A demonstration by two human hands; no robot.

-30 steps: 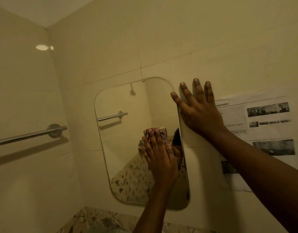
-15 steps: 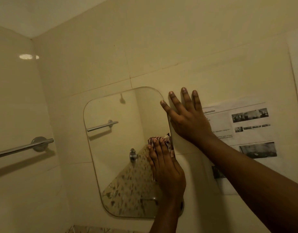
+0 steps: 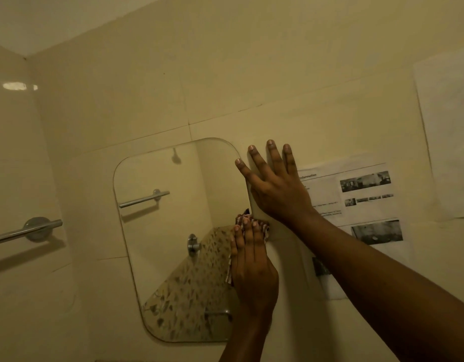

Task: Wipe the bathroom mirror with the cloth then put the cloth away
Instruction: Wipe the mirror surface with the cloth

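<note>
Left hand (image 3: 253, 267) flat, fingers together, pressing the checked cloth (image 3: 251, 222) against the mirror's (image 3: 168, 244) right edge. Right hand (image 3: 274, 186) splayed flat on the wall tile (image 3: 251, 74), holding nothing, beside the mirror's upper right corner.

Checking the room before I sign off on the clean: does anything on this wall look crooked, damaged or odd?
The mirror looks tilted, its top leaning left, though the wide-angle lens may exaggerate that. The printed sheet beside it is wrinkled and also sits at a slant. No cracks or spills show. The left hand presses the cloth at the mirror's right edge.

Towel bar (image 3: 27, 232) left of mirror (image 3: 173, 231), paper (image 3: 356, 199) right.
</note>
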